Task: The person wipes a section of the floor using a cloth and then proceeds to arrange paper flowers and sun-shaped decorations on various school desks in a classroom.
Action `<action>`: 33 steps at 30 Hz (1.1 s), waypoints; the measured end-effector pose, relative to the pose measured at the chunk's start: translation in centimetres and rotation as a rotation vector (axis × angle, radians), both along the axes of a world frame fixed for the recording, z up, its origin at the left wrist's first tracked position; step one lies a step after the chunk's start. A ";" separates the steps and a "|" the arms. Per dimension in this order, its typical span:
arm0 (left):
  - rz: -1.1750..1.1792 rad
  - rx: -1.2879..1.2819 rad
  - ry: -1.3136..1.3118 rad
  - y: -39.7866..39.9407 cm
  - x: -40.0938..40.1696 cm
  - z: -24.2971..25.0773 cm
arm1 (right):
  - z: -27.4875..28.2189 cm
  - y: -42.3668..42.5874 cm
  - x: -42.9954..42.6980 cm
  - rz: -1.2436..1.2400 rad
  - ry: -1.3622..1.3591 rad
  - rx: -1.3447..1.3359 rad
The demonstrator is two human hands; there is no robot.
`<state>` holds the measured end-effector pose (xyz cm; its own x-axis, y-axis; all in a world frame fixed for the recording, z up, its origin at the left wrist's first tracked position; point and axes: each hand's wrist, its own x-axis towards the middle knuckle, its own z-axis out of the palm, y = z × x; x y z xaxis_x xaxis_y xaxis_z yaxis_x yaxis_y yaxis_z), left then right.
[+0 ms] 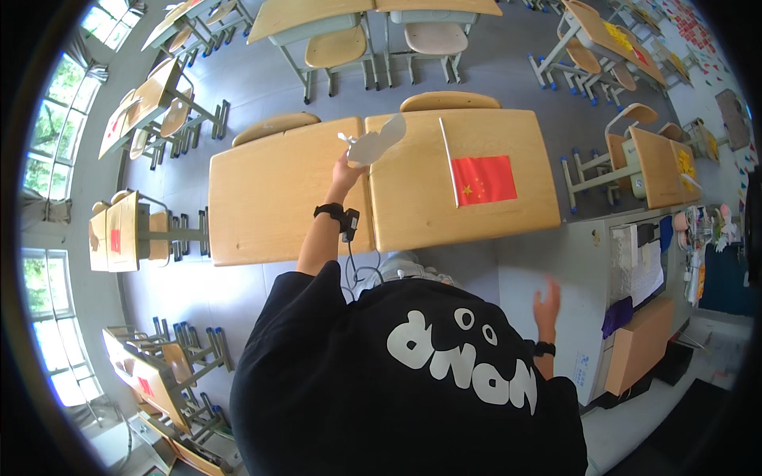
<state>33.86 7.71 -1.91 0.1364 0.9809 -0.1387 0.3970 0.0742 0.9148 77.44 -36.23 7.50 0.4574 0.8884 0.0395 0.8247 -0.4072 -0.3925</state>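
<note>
My left hand (347,174) reaches over two wooden school desks pushed together and grips a thin white sheet (381,141), possibly paper or plastic. The sheet hangs above the gap between the left desk (274,202) and the right desk (411,214). On the right desk lies a small red flag (491,178) with yellow stars, fixed to a white stick (448,160). My right hand (546,300) is raised at my right side, slightly blurred. It holds nothing, and its fingers look apart.
Chair backs (450,101) rise behind both desks. A grey cabinet (553,262) stands close on my right, with a brown box (640,345) beside it. More desks with chairs surround me, several bearing red flags or yellow items (619,35). A cable (351,268) hangs from my left wrist.
</note>
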 end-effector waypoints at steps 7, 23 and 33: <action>-0.112 0.026 0.333 0.8 2.4 -2.3 | 0.8 12.6 -7.7 0.259 0.319 -0.102; 0.006 0.330 -0.138 -3.6 1.1 14.2 | 3.5 31.2 -13.3 0.754 0.560 -0.123; 0.124 0.371 -0.373 -6.2 3.8 22.2 | 9.5 37.7 -22.7 1.061 0.687 -0.109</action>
